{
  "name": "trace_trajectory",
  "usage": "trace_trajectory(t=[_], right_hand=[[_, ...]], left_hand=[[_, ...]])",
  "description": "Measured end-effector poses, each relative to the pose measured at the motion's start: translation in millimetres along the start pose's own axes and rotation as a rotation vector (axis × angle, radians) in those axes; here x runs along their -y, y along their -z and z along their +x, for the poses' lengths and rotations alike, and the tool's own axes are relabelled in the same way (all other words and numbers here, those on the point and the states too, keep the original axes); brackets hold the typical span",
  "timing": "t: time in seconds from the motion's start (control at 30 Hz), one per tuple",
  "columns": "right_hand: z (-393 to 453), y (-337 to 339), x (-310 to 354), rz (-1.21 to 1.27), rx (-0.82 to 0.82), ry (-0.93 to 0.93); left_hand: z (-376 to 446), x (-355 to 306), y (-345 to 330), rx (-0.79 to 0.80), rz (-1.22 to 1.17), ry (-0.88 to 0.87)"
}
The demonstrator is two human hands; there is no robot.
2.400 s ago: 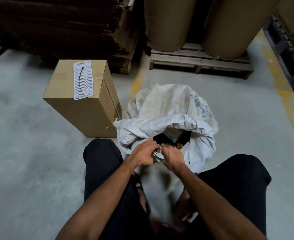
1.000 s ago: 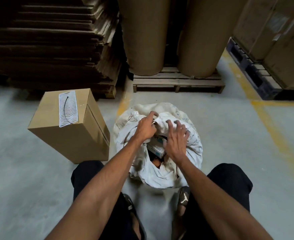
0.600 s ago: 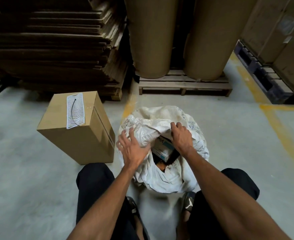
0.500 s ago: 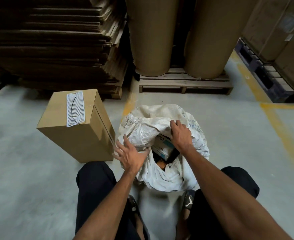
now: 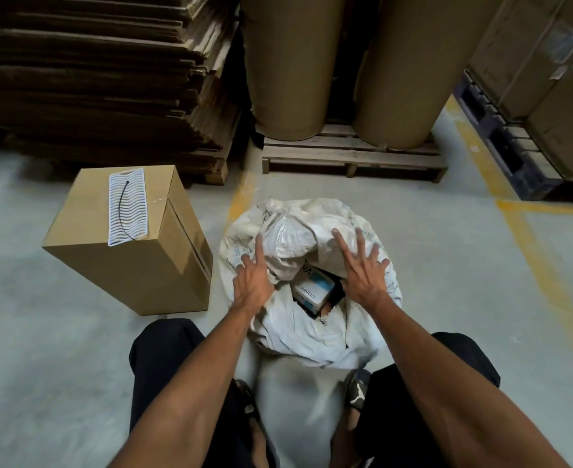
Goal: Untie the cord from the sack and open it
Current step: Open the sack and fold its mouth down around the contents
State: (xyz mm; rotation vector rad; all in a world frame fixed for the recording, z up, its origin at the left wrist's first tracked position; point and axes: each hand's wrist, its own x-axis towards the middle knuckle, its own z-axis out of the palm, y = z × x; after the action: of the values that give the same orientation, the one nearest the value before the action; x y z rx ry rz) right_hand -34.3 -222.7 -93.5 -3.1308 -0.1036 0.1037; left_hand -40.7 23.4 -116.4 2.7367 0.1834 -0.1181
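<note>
A white woven sack [image 5: 298, 238] stands on the concrete floor between my knees. Its mouth gapes, and a white and blue carton [image 5: 314, 289] shows inside. My left hand [image 5: 253, 278] hovers over the sack's left rim with fingers spread and nothing in it. My right hand [image 5: 361, 268] is over the right rim, fingers apart, palm down, also holding nothing. I see no cord on the sack.
A tall brown cardboard box [image 5: 129, 244] stands left of the sack, with a white ribbed sheet [image 5: 128, 206] on top. Behind are a stack of flat cardboard [image 5: 102, 72], two big paper rolls [image 5: 285, 62] on a wooden pallet [image 5: 349, 157], and boxes on a dark pallet [image 5: 501, 143] at right.
Both hands worked at the sack's near edge, then pulled its mouth apart. My right hand has let go of the rim; both hands now hover spread over the sack.
</note>
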Motion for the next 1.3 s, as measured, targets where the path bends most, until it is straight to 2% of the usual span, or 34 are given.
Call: trace_trajectory(t=[0.13,0.27,0.4,0.5,0.7,0.8,0.93,1.03,1.17,1.3], right_hand=[[3.3,-21.1,-20.6,-0.052,-0.085,0.030],[9.7,-38.3,-28.4,-0.050,-0.044,0.080],[19.1,-39.9,-26.0,-0.036,0.031,0.050],[27.3,-41.8,-23.3,-0.014,0.114,0.023],[37.7,-60.5,-19.2,0.032,0.305,-0.199],[41.9,-71.7,-17.2,-0.015,0.254,-0.171],[58.9,-68.0,-31.5,-0.092,0.163,-0.084],[82.7,-43.0,-53.8,-0.176,0.092,-0.106],[124.1,-5.5,-89.5,-0.254,-0.013,-0.157],[149.5,15.2,-102.1,-0.307,-0.006,-0.200]], left_hand=[[39.6,9.2,40.5,-0.118,0.119,-0.228],[84.1,17.6,69.5,-0.195,0.307,-0.374],[98.5,19.5,64.6,-0.103,0.504,-0.448],[95.2,23.0,44.7,-0.033,0.509,-0.418],[91.9,20.8,15.5,0.161,0.260,-0.117],[93.0,7.4,2.6,0.246,0.301,-0.052],[95.0,-0.5,-16.9,0.196,0.526,-0.047],[108.7,1.8,-15.6,0.160,0.690,-0.067],[139.6,8.8,9.9,0.057,0.803,-0.140],[155.6,9.3,24.7,0.005,0.818,-0.103]])
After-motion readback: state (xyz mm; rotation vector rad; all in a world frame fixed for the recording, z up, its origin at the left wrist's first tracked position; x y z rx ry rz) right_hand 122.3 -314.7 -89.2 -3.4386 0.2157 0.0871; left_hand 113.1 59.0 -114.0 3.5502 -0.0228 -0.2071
